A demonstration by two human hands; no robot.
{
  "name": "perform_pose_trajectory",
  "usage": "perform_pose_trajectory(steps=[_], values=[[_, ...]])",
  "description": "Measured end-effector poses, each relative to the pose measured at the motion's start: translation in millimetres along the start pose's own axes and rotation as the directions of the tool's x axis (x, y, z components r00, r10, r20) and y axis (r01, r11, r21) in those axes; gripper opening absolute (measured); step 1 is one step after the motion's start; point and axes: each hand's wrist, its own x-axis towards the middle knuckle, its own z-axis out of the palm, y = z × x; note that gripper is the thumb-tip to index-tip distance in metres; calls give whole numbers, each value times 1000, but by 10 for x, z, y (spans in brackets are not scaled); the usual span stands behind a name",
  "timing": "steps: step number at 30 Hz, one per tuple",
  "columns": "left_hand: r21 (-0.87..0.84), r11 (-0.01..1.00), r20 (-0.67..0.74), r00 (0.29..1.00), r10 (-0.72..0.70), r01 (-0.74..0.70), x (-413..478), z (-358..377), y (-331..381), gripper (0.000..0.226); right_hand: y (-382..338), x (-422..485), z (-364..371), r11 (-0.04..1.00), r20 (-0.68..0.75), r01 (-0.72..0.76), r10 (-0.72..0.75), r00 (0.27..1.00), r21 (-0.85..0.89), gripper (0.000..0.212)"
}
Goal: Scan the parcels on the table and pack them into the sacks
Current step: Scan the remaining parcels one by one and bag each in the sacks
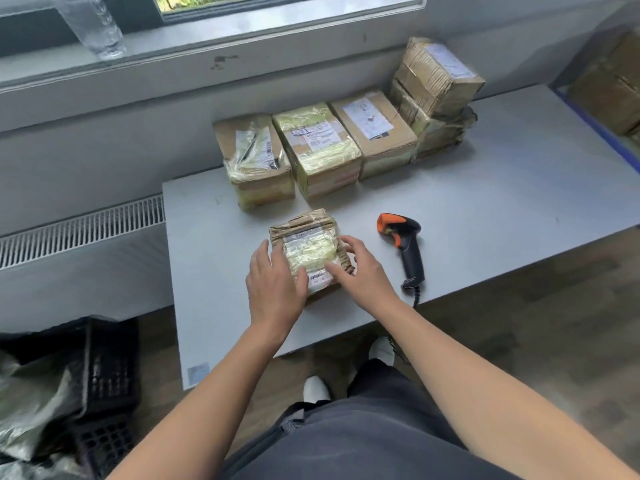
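Currently the small brown cardboard parcel wrapped in tape and clear film sits flat on the grey table, near the front edge, just left of the black and orange handheld barcode scanner.

Left hand: fairly straight fingers against the parcel's left side, thumb on top. Right hand: fingers curled over the right edge, gripping it.

Risks:
- The wrinkled glossy film over the label could glare and spoil the scan.
- The slick tape could slip if the parcel is lifted one-handed while reaching for the scanner.
- The scanner cable hangs off the table edge and could snag.

Orientation: label faces up, with the printed strip at the near end. The long axis runs away from the person, far end skewed slightly left.
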Motion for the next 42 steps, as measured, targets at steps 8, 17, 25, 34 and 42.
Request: perform_pose_trajectory(steps=[8, 17, 25, 34, 42], values=[[-41, 870, 44, 869, 493, -492, 268, 320, 854, 46, 287, 158, -578, 988, -269, -155, 153, 951, 13, 45], [-18, 874, 262, 841, 473, -485, 431, 838, 1312, 44, 720, 339, -992, 937, -204, -348, 344, 916, 19, 49], [-57, 914, 218, 888, 405, -403, 513, 846, 1386, 39, 918, 563, -995, 908, -60, -417, 420, 906, 47, 53], [-140, 885, -57, 895, 441, -445, 455, 374, 1151, 40, 405, 475, -853, 884, 15, -373, 385, 923, 282, 21], [-192, 932, -212, 941, 265, -306, 127, -108, 289, 37, -289, -16, -482, 915, -30, -255, 278, 960, 312, 19]])
